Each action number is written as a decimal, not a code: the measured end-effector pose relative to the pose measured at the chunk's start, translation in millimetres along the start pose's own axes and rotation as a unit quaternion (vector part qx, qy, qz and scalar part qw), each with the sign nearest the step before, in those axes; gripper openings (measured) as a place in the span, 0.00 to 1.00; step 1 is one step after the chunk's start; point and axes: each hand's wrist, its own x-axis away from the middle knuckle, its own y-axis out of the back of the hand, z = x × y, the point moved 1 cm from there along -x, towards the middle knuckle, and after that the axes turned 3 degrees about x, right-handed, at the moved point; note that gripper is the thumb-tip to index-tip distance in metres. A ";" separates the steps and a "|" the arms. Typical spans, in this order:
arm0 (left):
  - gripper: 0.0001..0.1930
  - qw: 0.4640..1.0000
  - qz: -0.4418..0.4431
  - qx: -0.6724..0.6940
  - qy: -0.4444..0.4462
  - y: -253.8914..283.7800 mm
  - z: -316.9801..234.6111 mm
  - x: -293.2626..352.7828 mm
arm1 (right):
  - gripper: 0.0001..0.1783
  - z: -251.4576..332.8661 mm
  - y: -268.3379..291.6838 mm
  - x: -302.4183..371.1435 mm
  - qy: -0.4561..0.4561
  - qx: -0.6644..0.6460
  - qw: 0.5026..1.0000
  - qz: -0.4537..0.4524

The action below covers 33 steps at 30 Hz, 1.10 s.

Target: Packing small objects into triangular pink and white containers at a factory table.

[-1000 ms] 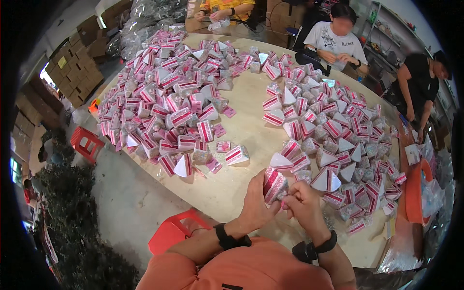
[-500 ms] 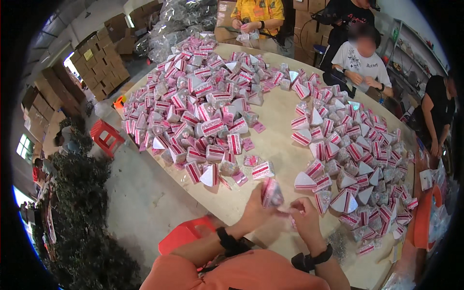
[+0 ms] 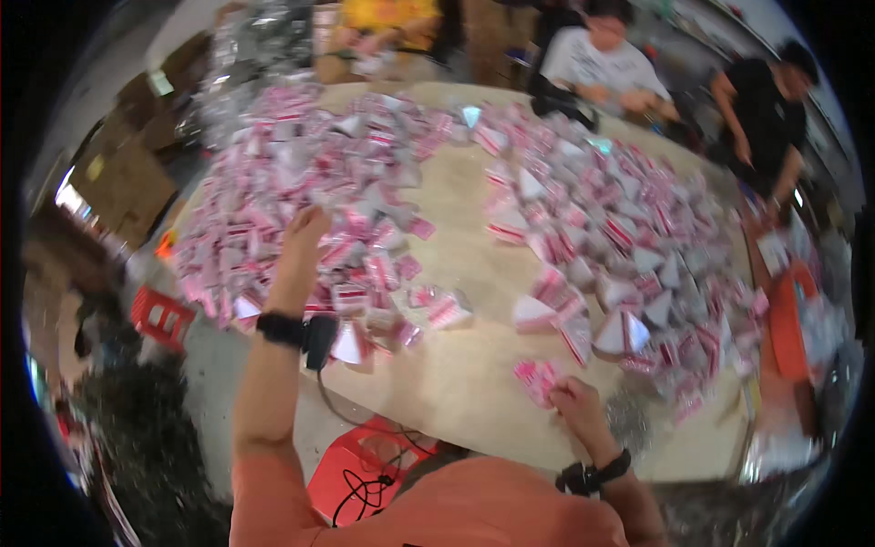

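My left hand (image 3: 308, 230) reaches over the big left pile of wedge-shaped pink-and-white packets (image 3: 273, 196), many in clear wrap. Motion smears its fingers, and whether anything is in them I cannot make out. Near the table's front edge, my right hand (image 3: 576, 406) is closed, pinching a small pink printed card (image 3: 536, 381). Just beyond that card lie several wedge packets (image 3: 533, 313) at the near corner of the right-hand pile (image 3: 629, 237).
A pale table (image 3: 456, 365) carries both piles, with a bare strip between them. Red stools (image 3: 365, 460) stand in front and at the left (image 3: 162, 317). An orange tub (image 3: 791, 319) is at the right. Co-workers (image 3: 606, 64) are across the table.
My left hand has left my right hand and swung far left over the pile; the wedge packet it held no longer shows in it. My right hand stays near the front edge. The view has shifted.
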 end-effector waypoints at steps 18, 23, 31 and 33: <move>0.14 0.801 0.376 -0.406 -0.227 -192.3 172.8 212.7 | 0.09 -169.2 78.6 52.0 -0.085 0.480 0.870 -0.079; 0.16 0.786 0.352 -0.367 -0.351 -215.5 201.3 228.5 | 0.06 -185.5 87.2 63.3 0.014 0.497 0.864 -0.085; 0.19 0.820 0.275 -0.444 -0.233 -239.6 228.1 238.2 | 0.02 -184.8 108.1 67.1 0.096 0.356 0.911 -0.186; 0.18 0.825 0.267 -0.444 -0.224 -241.9 228.2 238.0 | 0.01 -185.5 118.4 64.4 0.119 0.272 0.927 -0.229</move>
